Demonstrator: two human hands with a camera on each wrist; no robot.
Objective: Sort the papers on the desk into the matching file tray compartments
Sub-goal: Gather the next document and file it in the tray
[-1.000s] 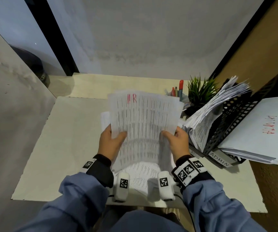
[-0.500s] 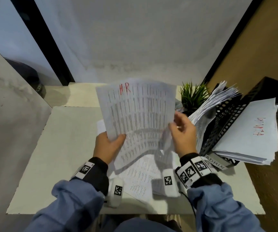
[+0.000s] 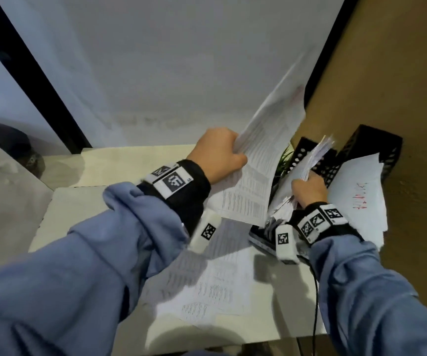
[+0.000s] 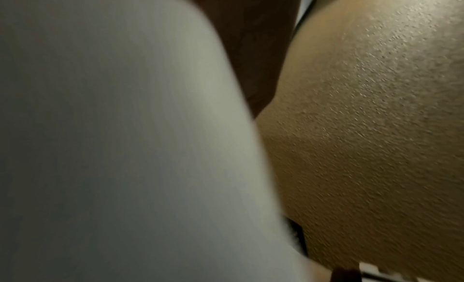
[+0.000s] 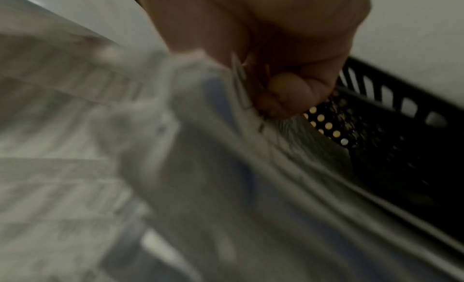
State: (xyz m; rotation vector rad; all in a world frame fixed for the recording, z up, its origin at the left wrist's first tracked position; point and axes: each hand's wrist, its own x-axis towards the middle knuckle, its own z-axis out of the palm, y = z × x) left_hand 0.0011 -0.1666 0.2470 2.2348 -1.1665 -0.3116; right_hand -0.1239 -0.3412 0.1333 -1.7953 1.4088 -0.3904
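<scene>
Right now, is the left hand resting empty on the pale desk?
No, the left hand grips a white printed sheet raised toward the black perforated file tray.

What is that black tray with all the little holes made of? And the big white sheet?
The black perforated file tray looks like rigid metal or plastic with a matte finish; which one is unclear. The white printed sheet in the left hand is thin paper: it bends.

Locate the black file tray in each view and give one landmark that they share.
Head: black file tray at right, behind the right hand.
Left wrist: only a dark sliver at the bottom edge, too blurred to identify.
Right wrist: tray at right, below the fingers.
Shared landmark: the filed papers.
</scene>
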